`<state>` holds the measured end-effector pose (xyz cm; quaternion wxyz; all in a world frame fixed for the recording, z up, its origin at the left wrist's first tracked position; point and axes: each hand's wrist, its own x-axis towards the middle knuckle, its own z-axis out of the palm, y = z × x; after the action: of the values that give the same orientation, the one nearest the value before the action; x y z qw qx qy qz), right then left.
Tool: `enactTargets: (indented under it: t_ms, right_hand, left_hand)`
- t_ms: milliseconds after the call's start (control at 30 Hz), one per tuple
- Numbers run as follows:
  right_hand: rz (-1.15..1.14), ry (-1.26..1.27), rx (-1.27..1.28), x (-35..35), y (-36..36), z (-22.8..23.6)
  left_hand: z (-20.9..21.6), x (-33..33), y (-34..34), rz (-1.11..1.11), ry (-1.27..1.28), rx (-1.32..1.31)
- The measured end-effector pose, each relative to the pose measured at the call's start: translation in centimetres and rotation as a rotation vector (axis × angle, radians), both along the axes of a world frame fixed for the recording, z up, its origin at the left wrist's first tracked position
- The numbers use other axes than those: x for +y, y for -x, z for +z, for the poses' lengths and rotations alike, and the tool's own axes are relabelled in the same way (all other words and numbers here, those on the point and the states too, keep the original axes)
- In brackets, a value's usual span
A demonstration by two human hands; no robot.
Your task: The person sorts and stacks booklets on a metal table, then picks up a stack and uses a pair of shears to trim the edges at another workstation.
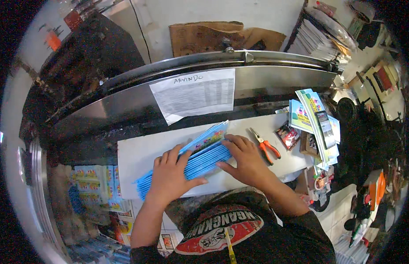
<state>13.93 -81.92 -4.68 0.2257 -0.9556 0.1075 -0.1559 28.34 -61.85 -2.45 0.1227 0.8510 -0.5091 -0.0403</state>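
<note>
On the white tabletop (133,155) lies a slanting stack of thin blue booklets (209,162), fanned so that several edges show, with a printed colourful cover at its far side. My left hand (170,174) grips its left part, fingers laid over the top and thumb toward me. At the right end, my right hand (244,160) holds the stack between fingers and thumb. The fingers' undersides are hidden. Just right of that hand rest long-nose pliers (266,146) with orange handles, jaws pointing away from me.
Printed sheets (304,115) with a phone (326,128) on top stand at the table's right end, beside a small red packet (287,135). Behind, a metal panel (266,88) carries a taped paper list (196,94). More printed sheets (91,181) lie low on the left.
</note>
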Motion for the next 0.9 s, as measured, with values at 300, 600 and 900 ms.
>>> enactTargets:
  t_ms: [300, 600, 900]
  right_hand:
    - [-0.183, -0.063, 0.009, -2.2, 2.4, -1.4]
    - [-0.492, 0.074, 0.191, -6.0, 8.4, -9.6]
    - [-0.199, -0.103, 0.092, -1.6, 6.5, 1.2]
  left_hand:
    - [-1.6, -0.3, -0.7, 0.080, -0.003, 0.010]
    - [-1.6, -0.8, 1.1, 0.099, 0.005, -0.164]
    - [-1.5, -0.7, 1.3, 0.143, -0.084, -0.087]
